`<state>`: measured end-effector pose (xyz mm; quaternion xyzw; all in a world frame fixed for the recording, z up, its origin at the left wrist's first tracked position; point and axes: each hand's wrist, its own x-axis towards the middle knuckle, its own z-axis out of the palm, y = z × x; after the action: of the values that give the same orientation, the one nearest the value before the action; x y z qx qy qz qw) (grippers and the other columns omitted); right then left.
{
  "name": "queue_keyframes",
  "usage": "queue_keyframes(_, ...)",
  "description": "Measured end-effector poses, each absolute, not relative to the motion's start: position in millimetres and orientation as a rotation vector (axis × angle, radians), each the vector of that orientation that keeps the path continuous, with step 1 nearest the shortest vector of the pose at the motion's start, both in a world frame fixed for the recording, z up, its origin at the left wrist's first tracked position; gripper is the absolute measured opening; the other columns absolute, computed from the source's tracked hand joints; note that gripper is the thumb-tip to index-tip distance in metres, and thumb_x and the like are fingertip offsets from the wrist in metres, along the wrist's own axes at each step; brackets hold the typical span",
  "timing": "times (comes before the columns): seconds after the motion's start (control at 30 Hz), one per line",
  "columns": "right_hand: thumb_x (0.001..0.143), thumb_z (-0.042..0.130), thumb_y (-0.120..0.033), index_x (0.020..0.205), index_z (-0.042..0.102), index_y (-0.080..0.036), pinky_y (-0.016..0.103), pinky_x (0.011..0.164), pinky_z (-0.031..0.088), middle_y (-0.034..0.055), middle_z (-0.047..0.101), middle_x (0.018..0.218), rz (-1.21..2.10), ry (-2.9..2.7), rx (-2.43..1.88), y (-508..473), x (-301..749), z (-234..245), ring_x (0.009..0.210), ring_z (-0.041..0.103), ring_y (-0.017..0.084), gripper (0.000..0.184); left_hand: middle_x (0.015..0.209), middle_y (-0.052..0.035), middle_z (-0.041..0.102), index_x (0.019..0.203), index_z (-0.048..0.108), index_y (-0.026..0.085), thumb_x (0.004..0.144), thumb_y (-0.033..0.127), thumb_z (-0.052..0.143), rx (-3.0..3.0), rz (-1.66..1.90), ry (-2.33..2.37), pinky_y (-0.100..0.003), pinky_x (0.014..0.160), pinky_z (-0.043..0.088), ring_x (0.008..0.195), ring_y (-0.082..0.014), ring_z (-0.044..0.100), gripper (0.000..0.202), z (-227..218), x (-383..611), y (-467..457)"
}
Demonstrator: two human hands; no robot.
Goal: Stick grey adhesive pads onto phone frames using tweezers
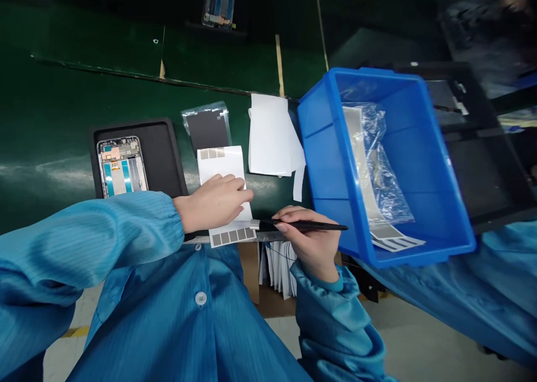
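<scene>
Two hands were busy: left hand (pixel 212 203) pressed flat on a white sheet of grey pads (pixel 222 164), fingers together. Right hand (pixel 304 245) pinched slim black tweezers (pixel 323 226) just right of it.

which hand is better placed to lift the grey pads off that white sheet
Right, probably: the right hand holds black tweezers with the tip at the lower edge of the white sheet, beside the grey pads, while the left hand lies flat on the sheet, pinning it.
</scene>
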<state>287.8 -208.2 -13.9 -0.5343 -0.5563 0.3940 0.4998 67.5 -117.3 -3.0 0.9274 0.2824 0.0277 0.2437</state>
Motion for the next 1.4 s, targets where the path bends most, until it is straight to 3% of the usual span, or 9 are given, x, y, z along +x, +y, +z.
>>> queue_keyframes(0.13, 0.075, 0.082, -0.017, 0.081, 0.075, -0.025, 0.034, 0.066, 0.062, 0.0026, 0.076, 0.080, 0.930, -1.324, -1.284, -201.7, 266.1, 4.3, 0.074, 0.073, 0.020, 0.012, 0.100, -0.0063, 0.070, 0.108, 0.068, 0.017, 0.102, 0.028, 0.044, 2.303, 0.340, 0.858, -0.037, 0.088, 0.046, 0.099, -0.0215, 0.061, 0.027, 21.0, 38.4, -119.0)
queue_keyframes(0.23, 0.076, 0.082, -0.021, 0.080, 0.075, -0.025, 0.036, 0.067, 0.063, 0.0033, 0.077, 0.080, 0.954, -1.356, -1.269, -194.6, 243.1, 12.9, 0.074, 0.073, 0.021, 0.010, 0.093, -0.0034, 0.070, 0.101, 0.070, 0.019, 0.096, 0.034, 0.058, 2.065, 0.465, 0.908, -0.031, 0.082, 0.049, 0.091, -0.0173, 0.062, 0.020, 41.3, 11.0, -128.2)
queue_keyframes(0.33, 0.076, 0.083, -0.025, 0.079, 0.075, -0.026, 0.037, 0.068, 0.064, 0.0033, 0.077, 0.078, 0.991, -1.386, -1.226, -187.1, 219.8, 16.5, 0.073, 0.073, 0.022, 0.009, 0.088, -0.0010, 0.068, 0.095, 0.072, 0.021, 0.090, 0.027, 0.066, 1.910, 0.476, 0.933, -0.028, 0.075, 0.049, 0.086, -0.0149, 0.062, 0.010, 51.7, -10.2, -136.8)
queue_keyframes(0.47, 0.076, 0.083, -0.026, 0.081, 0.075, -0.025, 0.036, 0.068, 0.064, 0.0036, 0.077, 0.079, 1.054, -1.416, -1.203, -178.4, 193.2, 17.3, 0.075, 0.074, 0.022, 0.009, 0.083, 0.0003, 0.069, 0.088, 0.072, 0.021, 0.089, 0.018, 0.062, 1.856, 0.500, 0.967, -0.027, 0.072, 0.049, 0.081, -0.0141, 0.061, 0.011, 51.4, -32.0, -140.3)
queue_keyframes(0.7, 0.078, 0.081, -0.021, 0.087, 0.076, -0.027, 0.034, 0.071, 0.065, 0.0027, 0.077, 0.085, 1.160, -1.402, -1.163, -165.0, 159.7, 16.3, 0.080, 0.075, 0.021, 0.012, 0.083, 0.0003, 0.067, 0.084, 0.073, 0.022, 0.086, 0.017, 0.063, 1.763, 0.593, 1.150, -0.026, 0.067, 0.048, 0.076, -0.0129, 0.061, 0.011, 42.5, -67.9, -143.4)
queue_keyframes(1.0, 0.077, 0.082, -0.021, 0.081, 0.075, -0.025, 0.034, 0.070, 0.064, 0.0034, 0.078, 0.079, 1.242, -1.457, -1.186, -152.2, 132.5, 21.4, 0.075, 0.074, 0.021, 0.009, 0.078, 0.0010, 0.067, 0.081, 0.072, 0.022, 0.086, 0.018, 0.064, 1.722, 0.687, 1.162, -0.025, 0.068, 0.049, 0.076, -0.0128, 0.062, 0.010, 35.4, -87.4, -141.9)
queue_keyframes(1.13, 0.076, 0.081, -0.015, 0.080, 0.075, -0.025, 0.033, 0.070, 0.063, 0.0024, 0.078, 0.078, 1.194, -1.475, -1.193, -148.1, 125.7, 20.1, 0.073, 0.074, 0.020, 0.012, 0.079, 0.0013, 0.069, 0.085, 0.074, 0.022, 0.087, 0.020, 0.065, 1.702, 0.676, 1.174, -0.025, 0.068, 0.049, 0.076, -0.0129, 0.063, 0.010, 35.2, -96.2, -138.7)
queue_keyframes(1.27, 0.074, 0.083, -0.014, 0.081, 0.076, -0.025, 0.032, 0.069, 0.062, 0.0017, 0.077, 0.079, 1.146, -1.438, -1.228, -143.5, 120.0, 15.8, 0.074, 0.073, 0.019, 0.014, 0.086, 0.0010, 0.069, 0.106, 0.071, 0.022, 0.090, 0.026, 0.064, 1.717, 0.702, 1.298, -0.025, 0.068, 0.049, 0.076, -0.0130, 0.062, 0.017, 34.0, -115.5, -133.2)
queue_keyframes(1.4, 0.073, 0.085, -0.014, 0.081, 0.077, -0.025, 0.030, 0.067, 0.061, 0.0008, 0.077, 0.079, 1.119, -1.400, -1.315, -134.4, 111.7, 12.4, 0.073, 0.073, 0.019, 0.016, 0.099, -0.0040, 0.069, 0.109, 0.067, 0.018, 0.093, 0.032, 0.062, 2.084, 0.675, 1.354, -0.034, 0.081, 0.049, 0.092, -0.0195, 0.061, 0.022, 26.0, -136.2, -139.5)
